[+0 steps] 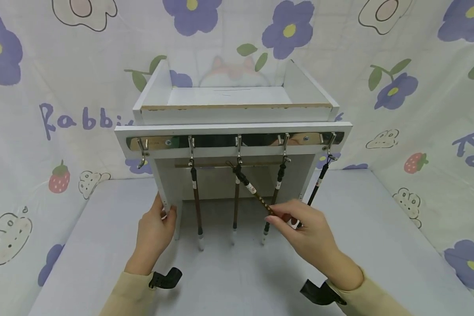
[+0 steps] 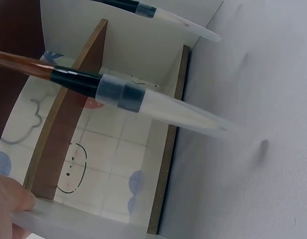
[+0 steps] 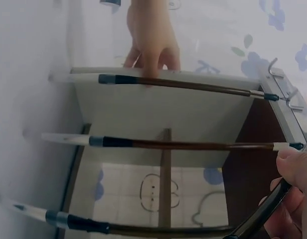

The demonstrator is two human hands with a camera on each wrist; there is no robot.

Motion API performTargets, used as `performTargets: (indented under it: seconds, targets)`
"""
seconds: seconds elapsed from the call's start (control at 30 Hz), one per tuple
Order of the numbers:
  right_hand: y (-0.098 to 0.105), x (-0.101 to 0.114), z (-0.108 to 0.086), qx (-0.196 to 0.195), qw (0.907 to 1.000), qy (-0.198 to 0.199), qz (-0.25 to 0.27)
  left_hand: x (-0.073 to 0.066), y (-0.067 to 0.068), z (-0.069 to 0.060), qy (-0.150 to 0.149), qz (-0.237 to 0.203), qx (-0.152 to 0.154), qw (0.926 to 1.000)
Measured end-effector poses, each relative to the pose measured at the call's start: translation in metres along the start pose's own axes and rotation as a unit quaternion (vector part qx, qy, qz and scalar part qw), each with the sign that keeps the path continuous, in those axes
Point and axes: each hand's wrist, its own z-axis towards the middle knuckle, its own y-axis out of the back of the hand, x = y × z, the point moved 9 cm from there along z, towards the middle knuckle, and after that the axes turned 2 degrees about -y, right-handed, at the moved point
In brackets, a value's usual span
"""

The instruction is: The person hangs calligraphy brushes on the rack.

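In the head view my right hand point(image 1: 308, 232) pinches a calligraphy brush point(image 1: 260, 199) by its dark, speckled handle. That brush slants up to the left, and its cord loop is beside the middle hook point(image 1: 238, 147); whether it is on the hook I cannot tell. My left hand point(image 1: 154, 230) grips the left side panel point(image 1: 166, 180) of a white wooden stand. Other brushes hang from hooks: a left one point(image 1: 196, 199), a middle one point(image 1: 236, 202), one right of centre point(image 1: 277, 186) and a far-right one point(image 1: 317, 184), partly behind my right hand. Clear caps cover the visible tips.
The leftmost hook point(image 1: 143, 153) bears no brush. An open tray point(image 1: 229, 94) forms the stand's top. The stand is on a pale tabletop point(image 1: 102, 245), with a patterned curtain point(image 1: 379, 87) behind. Inside the stand, the left wrist view shows a crossbar point(image 2: 69, 119).
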Motion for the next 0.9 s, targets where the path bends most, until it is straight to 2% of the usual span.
performTargets:
  seconds: [0.33,0.57,0.9]
  targets:
    - [-0.015,0.015,0.009,0.01,0.9998,0.014,0.009,-0.003,0.001,0.001,-0.001,0.001,0.004,1.0]
    - [-0.028,0.024,0.016,0.017,0.9995,0.028,0.003,-0.001,0.0,0.0,0.008,0.002,0.007,0.9999]
    - [-0.048,0.037,0.025,0.028,0.9987,0.042,0.007,-0.001,0.0,-0.001,0.002,0.004,-0.001,1.0]
